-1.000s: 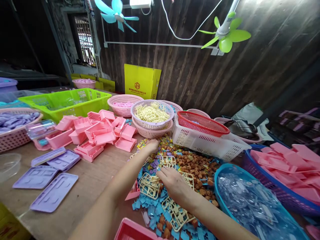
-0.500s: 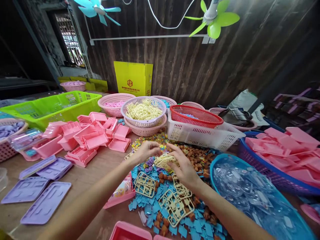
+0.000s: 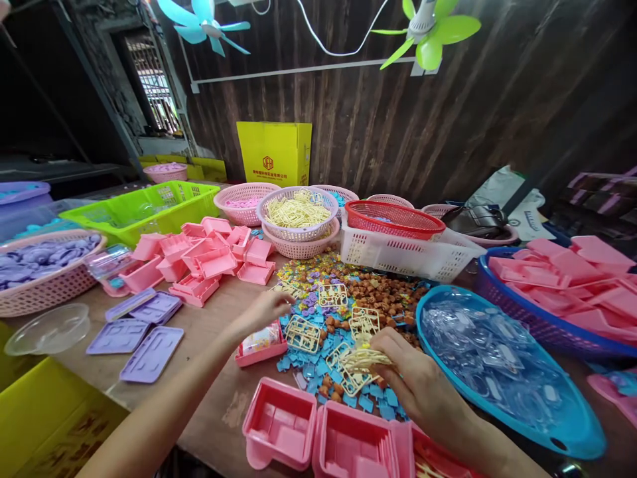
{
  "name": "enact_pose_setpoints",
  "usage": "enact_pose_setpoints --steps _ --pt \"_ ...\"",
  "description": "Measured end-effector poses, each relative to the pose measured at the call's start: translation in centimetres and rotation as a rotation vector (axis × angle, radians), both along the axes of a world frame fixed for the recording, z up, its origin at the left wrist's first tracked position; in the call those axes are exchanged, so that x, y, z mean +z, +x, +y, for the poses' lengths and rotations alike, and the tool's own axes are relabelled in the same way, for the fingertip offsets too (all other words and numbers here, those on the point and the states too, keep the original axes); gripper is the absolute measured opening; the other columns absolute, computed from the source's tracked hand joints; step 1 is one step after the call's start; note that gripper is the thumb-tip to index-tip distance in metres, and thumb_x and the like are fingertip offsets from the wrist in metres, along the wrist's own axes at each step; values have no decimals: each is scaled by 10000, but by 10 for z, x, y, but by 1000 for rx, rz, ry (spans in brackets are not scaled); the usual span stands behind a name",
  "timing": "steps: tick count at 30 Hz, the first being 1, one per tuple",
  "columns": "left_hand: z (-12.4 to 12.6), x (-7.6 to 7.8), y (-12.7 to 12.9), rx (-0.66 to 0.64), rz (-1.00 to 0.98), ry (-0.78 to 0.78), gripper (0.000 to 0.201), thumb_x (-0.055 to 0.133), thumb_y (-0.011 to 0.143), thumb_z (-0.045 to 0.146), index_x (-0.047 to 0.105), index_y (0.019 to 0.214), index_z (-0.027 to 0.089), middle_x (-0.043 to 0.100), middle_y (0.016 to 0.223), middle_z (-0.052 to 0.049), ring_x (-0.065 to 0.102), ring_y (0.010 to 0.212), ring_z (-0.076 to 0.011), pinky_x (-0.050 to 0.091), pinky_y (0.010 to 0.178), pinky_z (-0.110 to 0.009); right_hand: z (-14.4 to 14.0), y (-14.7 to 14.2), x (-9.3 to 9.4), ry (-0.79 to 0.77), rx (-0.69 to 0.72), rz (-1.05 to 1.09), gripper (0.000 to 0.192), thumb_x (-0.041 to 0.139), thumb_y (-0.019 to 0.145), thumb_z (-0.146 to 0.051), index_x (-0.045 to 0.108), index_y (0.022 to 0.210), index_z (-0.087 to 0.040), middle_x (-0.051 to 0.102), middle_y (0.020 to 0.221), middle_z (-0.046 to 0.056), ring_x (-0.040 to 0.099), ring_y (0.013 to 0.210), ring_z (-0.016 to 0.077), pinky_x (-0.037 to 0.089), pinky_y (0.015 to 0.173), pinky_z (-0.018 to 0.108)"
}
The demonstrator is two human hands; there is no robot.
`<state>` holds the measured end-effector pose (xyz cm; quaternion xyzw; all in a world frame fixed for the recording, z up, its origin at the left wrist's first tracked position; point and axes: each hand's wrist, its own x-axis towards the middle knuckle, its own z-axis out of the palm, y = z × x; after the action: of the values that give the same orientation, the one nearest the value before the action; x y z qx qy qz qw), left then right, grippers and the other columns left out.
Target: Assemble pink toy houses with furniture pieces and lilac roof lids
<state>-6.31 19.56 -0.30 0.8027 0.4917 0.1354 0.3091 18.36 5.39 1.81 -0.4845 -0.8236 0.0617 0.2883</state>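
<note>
My right hand [image 3: 411, 368] is closed around a bundle of cream plastic part frames [image 3: 365, 360], held low over the heap. Something small and yellow shows at the bundle's far end. To the left, my left hand [image 3: 266, 310] hovers beside the heap, fingers loosely stretched, with nothing visible in them. Single cream frames lie flat below: one frame [image 3: 303, 334] on the blue pieces, another frame [image 3: 332, 295] farther back. Around them spread small blue plastic pieces [image 3: 365, 403], brown pieces [image 3: 383, 295] and purple pieces [image 3: 311, 300]. A pink box [image 3: 259, 345] with a printed packet sits near my left hand.
Pink compartment boxes [image 3: 281, 425] stand at the front edge. A blue tub [image 3: 582, 425] of clear plastic parts lies right, beside a dark-blue basket [image 3: 517, 302] of pink parts. Pink trays [image 3: 216, 259] and purple panels [image 3: 152, 355] lie left. A basket of cream frames [image 3: 298, 232] stands behind.
My hands have moved apart. The right came nearer with the cream frames; the left drew back leftward. Another cream frame now lies on the heap, and the view has shifted to show the front boxes.
</note>
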Motion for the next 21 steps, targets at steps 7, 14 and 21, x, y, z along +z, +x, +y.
enact_pose_setpoints --steps 7,14,21 --pt "-3 -33 -46 214 230 123 204 546 732 156 681 881 188 694 868 -68 629 822 -219 435 716 -277 -32 -19 -3 196 49 -27 427 339 921 -165 319 1344 -218 618 1089 103 631 952 201 537 742 287" --pt "-17 -63 -53 198 269 108 238 703 636 253 694 862 181 683 911 -94 615 894 -277 424 801 -342 -26 -81 -5 164 254 7 333 322 900 -88 493 1173 -169 626 976 107 614 870 195 536 742 309" --pt "-27 -74 -56 265 66 195 335 690 666 159 637 994 201 637 1062 -63 577 996 -228 394 901 -349 -15 -100 -8 43 255 25 300 371 891 -84 524 1131 -179 606 1002 94 582 899 186 523 783 332"
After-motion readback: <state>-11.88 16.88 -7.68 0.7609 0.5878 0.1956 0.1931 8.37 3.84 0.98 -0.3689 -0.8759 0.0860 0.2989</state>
